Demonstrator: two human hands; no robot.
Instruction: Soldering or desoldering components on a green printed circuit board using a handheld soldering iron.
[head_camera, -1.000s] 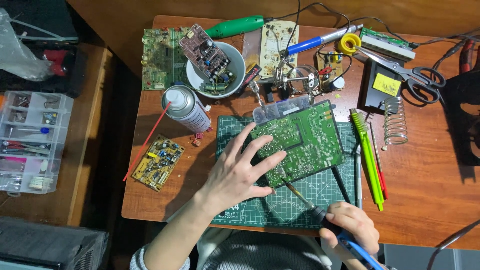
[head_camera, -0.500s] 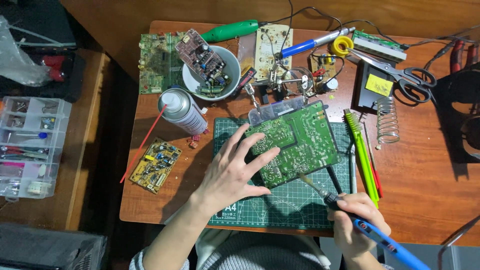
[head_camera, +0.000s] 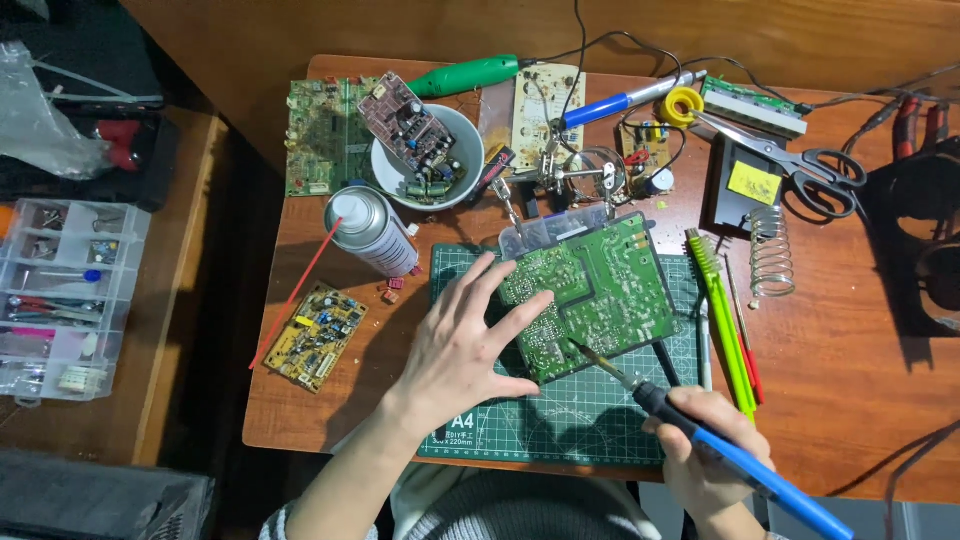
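A green circuit board lies solder side up on a green cutting mat in the middle of the wooden desk. My left hand rests flat on the mat with fingers spread, its fingertips pressing the board's left edge. My right hand grips a blue-handled soldering iron near the desk's front edge. The iron's metal tip touches the board's lower middle.
A spray can, a white bowl with a small board, a yellow circuit board, scissors, a coiled iron stand, green tools and helping-hand clips crowd the desk. A clear parts organiser sits left.
My right hand has risen into view with the soldering iron, and its tip has moved up onto the board. My left hand stays on the board's left edge.
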